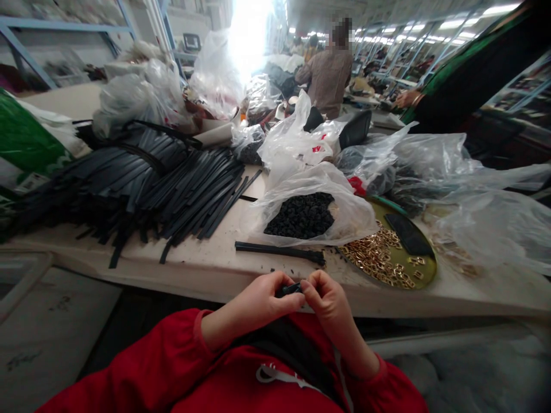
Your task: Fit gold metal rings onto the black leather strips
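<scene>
Close to my body, just off the table's front edge, my left hand (272,297) is closed around a black strap (291,288). My right hand (323,293) pinches at the strap's right end, its fingertips touching those of the left. Any small part between the fingertips is too hidden to make out. Beyond my hands a narrow bundle of black straps (275,249) lies along the table. Behind it, an opened clear plastic bag (357,213) holds many small black pieces (301,215). To the right, a round yellowish tray (424,279) carries gold metal buckles (374,252) and a flat black piece (408,234).
Large heaps of long black strips (202,189) cover the table's left side. Crumpled plastic bags (499,223) fill the right and back. A green and white sack (30,137) stands far left. Another person (327,74) is behind the table; a dark sleeve (473,74) reaches in at right.
</scene>
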Demonstrator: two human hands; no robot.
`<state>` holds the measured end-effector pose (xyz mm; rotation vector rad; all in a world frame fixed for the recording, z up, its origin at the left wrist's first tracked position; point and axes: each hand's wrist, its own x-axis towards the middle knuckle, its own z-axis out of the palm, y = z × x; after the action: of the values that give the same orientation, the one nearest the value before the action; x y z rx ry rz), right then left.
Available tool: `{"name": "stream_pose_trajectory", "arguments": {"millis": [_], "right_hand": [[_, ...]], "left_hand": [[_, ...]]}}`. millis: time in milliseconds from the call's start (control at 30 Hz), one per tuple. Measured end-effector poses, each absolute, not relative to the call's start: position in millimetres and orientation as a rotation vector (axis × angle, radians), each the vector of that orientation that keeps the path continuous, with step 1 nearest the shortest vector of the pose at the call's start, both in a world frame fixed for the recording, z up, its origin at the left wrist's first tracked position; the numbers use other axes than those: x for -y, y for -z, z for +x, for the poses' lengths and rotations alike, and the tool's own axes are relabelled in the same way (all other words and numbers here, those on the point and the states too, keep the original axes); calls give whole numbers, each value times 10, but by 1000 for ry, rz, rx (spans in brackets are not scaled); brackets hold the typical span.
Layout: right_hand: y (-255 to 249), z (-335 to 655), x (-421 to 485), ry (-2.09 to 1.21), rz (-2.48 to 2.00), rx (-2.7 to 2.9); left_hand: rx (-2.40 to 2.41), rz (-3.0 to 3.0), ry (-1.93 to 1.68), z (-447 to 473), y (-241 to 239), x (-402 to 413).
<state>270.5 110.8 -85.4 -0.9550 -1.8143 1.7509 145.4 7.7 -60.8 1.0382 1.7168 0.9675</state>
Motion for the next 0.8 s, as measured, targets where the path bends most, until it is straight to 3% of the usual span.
{"name": "stream_pose_trajectory", "arguments": {"millis": [100,300,567,800], "right_hand": [[879,2722,-1114,-1827,-908,1843],[951,2706,-1128,-2458,-831,1371],[940,2700,-1153,-2171,-701,1910],[959,2641,-1133,-2092,-824,1856]], "left_hand": [[-1715,1077,-951,1453,641,-96],[-1673,1122,-962,1410,658,-88],[-1609,989,-933,1339,713,-128],[-1355,586,-1087,1255,833,-164]]}}
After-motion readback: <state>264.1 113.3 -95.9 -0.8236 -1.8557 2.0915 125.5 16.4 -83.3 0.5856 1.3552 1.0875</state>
